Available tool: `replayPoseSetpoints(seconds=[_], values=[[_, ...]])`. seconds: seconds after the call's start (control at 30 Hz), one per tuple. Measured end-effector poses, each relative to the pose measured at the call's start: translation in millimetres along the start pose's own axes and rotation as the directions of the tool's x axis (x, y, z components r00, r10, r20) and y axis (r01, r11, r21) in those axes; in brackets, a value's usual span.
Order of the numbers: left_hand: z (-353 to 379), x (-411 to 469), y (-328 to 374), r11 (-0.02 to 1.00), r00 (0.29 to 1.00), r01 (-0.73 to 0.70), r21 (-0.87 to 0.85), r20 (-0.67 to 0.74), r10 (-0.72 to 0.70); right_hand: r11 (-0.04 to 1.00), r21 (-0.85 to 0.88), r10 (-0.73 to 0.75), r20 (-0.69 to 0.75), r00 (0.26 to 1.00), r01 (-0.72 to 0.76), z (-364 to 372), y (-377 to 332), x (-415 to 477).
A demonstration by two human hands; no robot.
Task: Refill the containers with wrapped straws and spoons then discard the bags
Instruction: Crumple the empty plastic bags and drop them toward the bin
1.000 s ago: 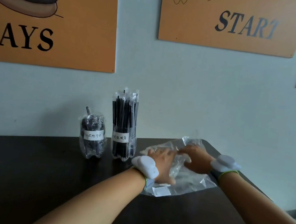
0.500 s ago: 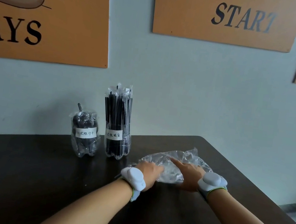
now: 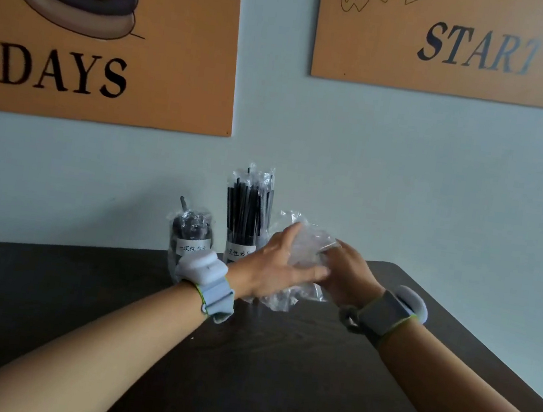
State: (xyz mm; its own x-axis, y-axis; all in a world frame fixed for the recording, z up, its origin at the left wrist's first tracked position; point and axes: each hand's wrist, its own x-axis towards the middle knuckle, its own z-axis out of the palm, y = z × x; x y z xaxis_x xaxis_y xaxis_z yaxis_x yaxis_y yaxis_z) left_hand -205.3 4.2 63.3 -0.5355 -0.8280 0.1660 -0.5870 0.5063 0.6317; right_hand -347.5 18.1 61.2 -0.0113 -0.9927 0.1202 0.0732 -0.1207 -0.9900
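crumpled clear bags (image 3: 304,262) are held above the bench (image 3: 277,362), pressed between left hand (image 3: 274,268) and right hand (image 3: 345,277), fingers curled shut on the plastic. straw container (image 3: 247,223) and spoon container (image 3: 189,240) are seen filled just behind the left hand; no bin is seen.

The single camera on my head faces forward and slightly down at close range, with my forearms entering from the lower corners, the dark table (image 3: 277,362) filling the lower half, and the wall (image 3: 405,175) above.
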Motion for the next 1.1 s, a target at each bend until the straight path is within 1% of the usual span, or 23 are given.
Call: replayPoseSetpoints(seconds=[0.03,0.07,0.13,0.17,0.27,0.33,0.4,0.5,0.57,0.6,0.63,0.73,0.8,0.83,0.93,1.03,1.1], values=[[-8.8,-6.4,0.8,1.0,1.0,-0.002,-0.007,-0.029,0.002,0.999,0.033,0.001,0.027,1.0,-0.002,10.2,-7.8,-2.6],[-18.3,-12.8,-0.1,1.0,0.998,-0.009,0.025,-0.058,0.01,0.997,0.073,-0.003,0.05,0.999,-0.001,20.0,-13.9,-4.2],[-38.6,-28.5,-3.8,0.989,0.992,-0.022,0.143,-0.12,0.04,0.984,0.178,-0.022,0.113,0.993,0.002,42.6,-24.1,-9.3],[-48.8,-37.6,-5.6,0.977,0.985,-0.034,0.209,-0.158,0.069,0.979,0.204,-0.033,0.138,0.99,0.004,55.3,-29.2,-12.5],[-75.0,-68.7,-7.4,0.933,0.943,-0.043,0.357,-0.293,0.155,0.974,0.226,-0.054,0.18,0.982,0.012,90.6,-41.5,-19.1],[-91.1,-92.4,-9.6,0.925,0.906,-0.009,0.381,-0.389,0.168,0.978,0.21,-0.032,0.241,0.97,-0.02,114.3,-47.1,-25.0],[-106.2,-118.8,-14.7,0.92,0.867,0.051,0.389,-0.474,0.153,0.984,0.164,0.014,0.309,0.951,-0.068,138.2,-52.0,-33.6],[-127.2,-165.6,-26.5,0.905,0.822,0.164,0.393,-0.561,0.095,0.997,0.049,0.027,0.422,0.906,-0.052,175.0,-50.8,-51.6],[-139.8,-207.3,-35.9,0.88,0.789,0.258,0.4,-0.612,0.047,1.0,-0.029,0.012,0.502,0.865,0.003,205.5,-44.1,-68.3],[-145.8,-226.6,-39.3,0.865,0.771,0.3,0.402,-0.637,0.028,0.999,-0.045,0.001,0.518,0.856,0.026,220.4,-41.4,-76.2],[-151.6,-254.6,-44.8,0.841,0.746,0.356,0.407,-0.666,0.006,0.999,-0.04,-0.008,0.52,0.854,0.034,242.4,-36.4,-88.3],[-165.3,-321.5,-55.6,0.792,0.679,0.491,0.363,-0.729,-0.086,0.998,0.001,-0.061,0.47,0.881,0.069,297.5,-32.3,-117.7],[-168.9,-365.4,-62.0,0.76,0.647,0.565,0.321,-0.744,-0.166,0.993,-0.028,-0.084,0.485,0.87,0.112,332.5,-24.1,-138.3],[-171.0,-371.7,-61.4,0.756,0.65,0.576,0.311,-0.735,-0.193,0.99,-0.035,-0.104,0.488,0.866,0.138,338.4,-24.0,-140.4],[-164.2,-444.0,-70.8,0.688,0.63,0.668,0.284,-0.707,-0.32,0.994,-0.057,-0.04,0.607,0.794,0.094,385.8,5.3,-183.5],[-141.9,-514.0,-89.5,0.601,0.562,0.765,0.232,-0.696,-0.447,0.992,-0.109,0.037,0.701,0.712,0.056,422.8,41.0,-229.3],[-118.4,-556.3,-106.4,0.579,0.511,0.799,0.164,-0.694,-0.507,0.986,-0.157,0.082,0.749,0.658,0.056,443.9,70.8,-254.5]])
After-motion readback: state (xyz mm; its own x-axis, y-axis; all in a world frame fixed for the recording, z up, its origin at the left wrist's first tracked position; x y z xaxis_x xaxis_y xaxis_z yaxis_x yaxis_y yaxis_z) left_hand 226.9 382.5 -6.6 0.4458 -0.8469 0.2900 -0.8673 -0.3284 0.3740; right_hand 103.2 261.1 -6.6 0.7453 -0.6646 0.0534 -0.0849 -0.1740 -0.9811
